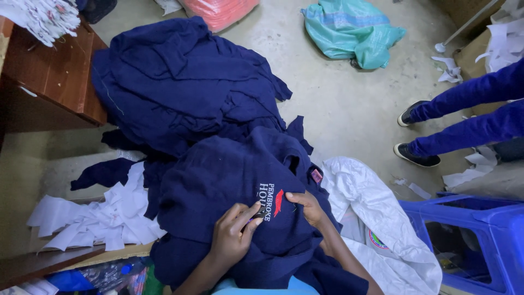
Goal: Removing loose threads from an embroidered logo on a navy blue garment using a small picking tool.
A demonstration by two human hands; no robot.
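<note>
So from the head cam I'm looking straight down at a navy sweater (229, 186) spread over the lap, with an embroidered chest emblem (273, 202) in white and red facing up. The left hand (233, 236) sits just below and left of that emblem, fingers curled in together and pinching something small and dark at the fingertips, right against the fabric; I can't make out what that little thing is. The right hand (307, 207) is on the other side of the emblem, fingers bent and pressing down on the knit, thumb close to the red part of the stitching. It isn't gripping anything I can see, just holding the cloth flat.

Behind the sweater there's a big pile of navy garments (180, 82) heaped up on the concrete floor (349, 104). White paper scraps (103, 218) lie to the left, next to a wooden desk (52, 76). A white sack (382, 218) is just right of the lap, and a blue plastic stool (469, 240) beyond it. Top centre there's a teal bag (352, 30). Another person's legs in blue trousers (469, 109) and dark shoes stand at the right edge, well apart from my hands.
</note>
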